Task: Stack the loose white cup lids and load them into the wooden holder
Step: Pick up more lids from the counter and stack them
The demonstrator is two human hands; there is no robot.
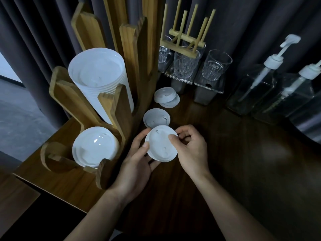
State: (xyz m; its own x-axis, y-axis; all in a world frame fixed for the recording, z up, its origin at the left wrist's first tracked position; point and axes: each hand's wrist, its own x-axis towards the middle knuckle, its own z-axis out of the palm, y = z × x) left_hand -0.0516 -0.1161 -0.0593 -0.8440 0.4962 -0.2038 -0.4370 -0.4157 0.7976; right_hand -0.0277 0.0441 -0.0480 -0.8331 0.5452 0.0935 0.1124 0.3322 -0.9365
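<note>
Two bare hands are in view, the left hand [137, 164] and the right hand [191, 152], with short, trimmed nails at the tips of the fingers [173, 138]. Back from the fingers, both wrists and forearms are uncovered, slim and smooth, down to the lower edge of view.

Dim, perhaps underexposed; bowed, blurry edges

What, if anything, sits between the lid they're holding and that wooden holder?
Nothing visible does. The white lid, held by the left hand and right hand, is just right of the wooden holder; the other loose lids lie behind it on the table.
</note>
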